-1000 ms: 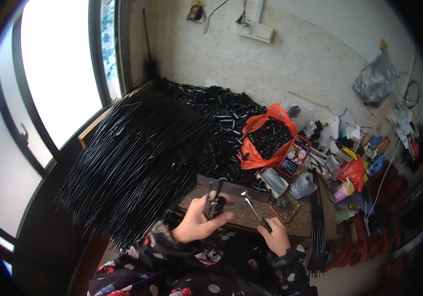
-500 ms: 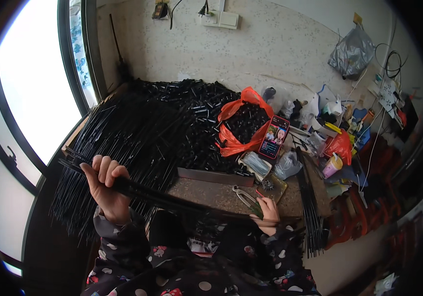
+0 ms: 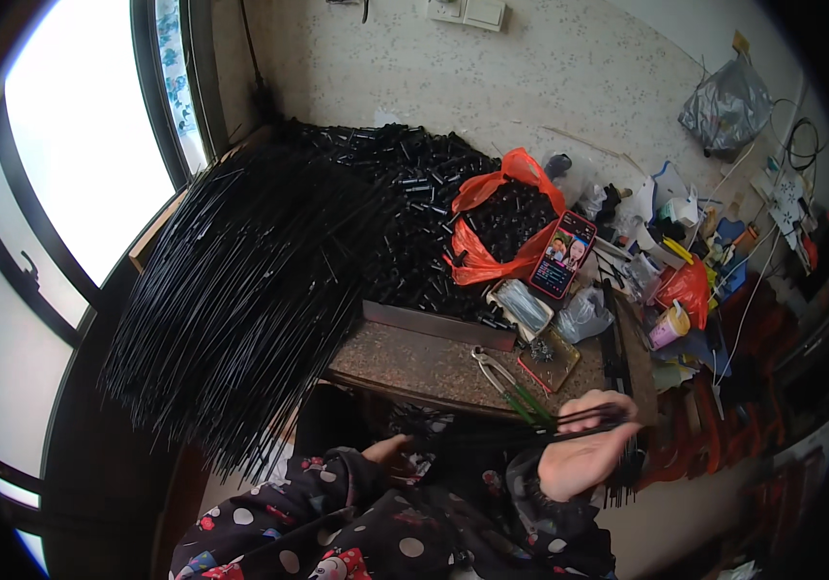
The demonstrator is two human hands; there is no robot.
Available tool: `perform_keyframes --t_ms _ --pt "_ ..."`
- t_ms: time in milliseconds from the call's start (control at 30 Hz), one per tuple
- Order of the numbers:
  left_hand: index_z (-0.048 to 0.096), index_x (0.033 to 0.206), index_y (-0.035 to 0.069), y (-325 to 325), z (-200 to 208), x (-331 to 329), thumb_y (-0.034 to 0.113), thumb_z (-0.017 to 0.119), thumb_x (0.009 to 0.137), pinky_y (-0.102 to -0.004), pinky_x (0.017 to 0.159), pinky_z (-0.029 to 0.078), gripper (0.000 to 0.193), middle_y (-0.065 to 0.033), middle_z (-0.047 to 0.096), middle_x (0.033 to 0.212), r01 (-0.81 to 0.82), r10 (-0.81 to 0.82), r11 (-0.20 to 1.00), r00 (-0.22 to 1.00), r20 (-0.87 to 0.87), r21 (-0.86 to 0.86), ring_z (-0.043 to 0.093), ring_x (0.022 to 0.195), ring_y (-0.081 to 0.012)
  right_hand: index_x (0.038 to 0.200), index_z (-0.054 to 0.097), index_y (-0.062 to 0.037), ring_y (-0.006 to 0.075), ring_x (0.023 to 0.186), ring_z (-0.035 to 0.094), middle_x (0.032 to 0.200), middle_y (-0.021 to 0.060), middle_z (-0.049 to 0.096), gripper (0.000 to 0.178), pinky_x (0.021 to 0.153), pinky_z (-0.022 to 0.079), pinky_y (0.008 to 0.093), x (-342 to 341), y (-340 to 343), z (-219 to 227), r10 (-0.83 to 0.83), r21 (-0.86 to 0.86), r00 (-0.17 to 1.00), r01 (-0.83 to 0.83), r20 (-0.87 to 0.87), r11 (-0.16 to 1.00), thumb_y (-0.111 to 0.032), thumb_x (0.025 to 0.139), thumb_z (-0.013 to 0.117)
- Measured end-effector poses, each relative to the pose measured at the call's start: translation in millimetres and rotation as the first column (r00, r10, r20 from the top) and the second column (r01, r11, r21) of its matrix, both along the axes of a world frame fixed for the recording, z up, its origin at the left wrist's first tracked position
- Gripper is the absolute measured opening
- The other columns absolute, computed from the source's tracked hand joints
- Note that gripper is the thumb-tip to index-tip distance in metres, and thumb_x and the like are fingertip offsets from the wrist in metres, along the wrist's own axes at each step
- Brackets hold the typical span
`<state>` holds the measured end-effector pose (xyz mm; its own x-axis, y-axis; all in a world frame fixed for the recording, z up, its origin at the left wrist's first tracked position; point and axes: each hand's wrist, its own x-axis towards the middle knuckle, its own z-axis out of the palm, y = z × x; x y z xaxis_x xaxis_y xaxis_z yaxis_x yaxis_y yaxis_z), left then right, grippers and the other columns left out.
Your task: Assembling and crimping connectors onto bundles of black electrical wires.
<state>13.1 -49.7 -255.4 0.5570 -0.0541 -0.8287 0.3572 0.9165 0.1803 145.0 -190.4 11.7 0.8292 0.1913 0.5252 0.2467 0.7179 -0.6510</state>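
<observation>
Grip point(image 3: 586, 456) at right, loosely curled, holds black rods point(image 3: 530, 438)

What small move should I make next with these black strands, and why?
Perhaps close your right grip more snugly around the strands: they run across it, it looks only loosely cupped, and the pliers lie with their green handles close by.

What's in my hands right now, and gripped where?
The right hand holds thin black rods near their right-hand end, between fingers and thumb. Whether the left hand grips anything cannot be told; dark material hides its fingers.
</observation>
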Motion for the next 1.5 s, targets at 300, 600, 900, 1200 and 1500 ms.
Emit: perform_keyframes --t_ms 300,600,900,1200,1500 --pt "0.060 0.097 -0.004 17 243 25 0.025 0.068 0.077 -0.0294 0.064 0.048 0.036 -0.0154 0.062 0.081 -0.507 -0.586 0.147 0.647 0.488 0.849 0.061 0.071 -0.0231 0.092 0.054 0.0020 0.0154 0.082 0.056 0.091 0.0081 0.057 0.026 0.077 0.045 0.0259 19 14 -25 0.696 -0.165 0.615 -0.781 -0.370 0.603 -0.012 0.076 0.069" --pt "0.059 0.072 0.000 1 241 45 0.011 0.076 0.069 -0.0236 0.049 0.040 0.020 -0.0058 0.056 0.062 -0.498 -0.428 -0.137 0.809 0.402 0.856 0.054 0.054 -0.0125 0.085 0.052 0.0012 0.0099 0.076 0.058 0.080 0.0074 0.060 0.013 0.071 0.048 0.0221 15 31 -21 0.362 -0.390 0.920 -0.392 -0.152 0.833 0.002 0.078 0.064" --pt "0.063 0.095 0.003 126 212 208 0.020 0.068 0.076 -0.0283 0.066 0.048 0.026 -0.0133 0.063 0.078 -0.379 -0.502 -0.276 0.841 0.204 0.883 0.061 0.072 -0.0196 0.093 0.060 0.0033 0.0128 0.076 0.058 0.086 0.0057 0.062 0.013 0.072 0.045 0.0241 86 45 -84 0.241 -0.108 0.888 -0.304 -0.393 0.946 -0.004 0.082 0.061" --pt "0.065 0.080 0.002 185 190 323 0.007 0.056 0.072 -0.0412 0.070 0.051 0.013 -0.0209 0.063 0.082 0.235 -0.060 -0.690 0.924 -0.377 0.685 0.062 0.079 -0.0365 0.096 0.059 0.0050 0.0233 0.078 0.062 0.084 0.0139 0.064 0.017 0.076 0.050 0.0331 98 33 -88 0.383 -0.255 0.857 -0.478 -0.345 0.841 -0.007 0.084 0.058" --pt "0.055 0.105 0.000 134 186 205 0.001 0.056 0.084 -0.0265 0.067 0.051 0.021 -0.0069 0.060 0.099 -0.556 -0.195 0.686 0.481 0.855 0.469 0.061 0.078 -0.0169 0.096 0.055 0.0014 0.0108 0.076 0.056 0.084 0.0047 0.059 0.012 0.074 0.044 0.0231 76 40 -71 0.279 -0.228 0.893 -0.371 -0.353 0.900 -0.006 0.087 0.054"
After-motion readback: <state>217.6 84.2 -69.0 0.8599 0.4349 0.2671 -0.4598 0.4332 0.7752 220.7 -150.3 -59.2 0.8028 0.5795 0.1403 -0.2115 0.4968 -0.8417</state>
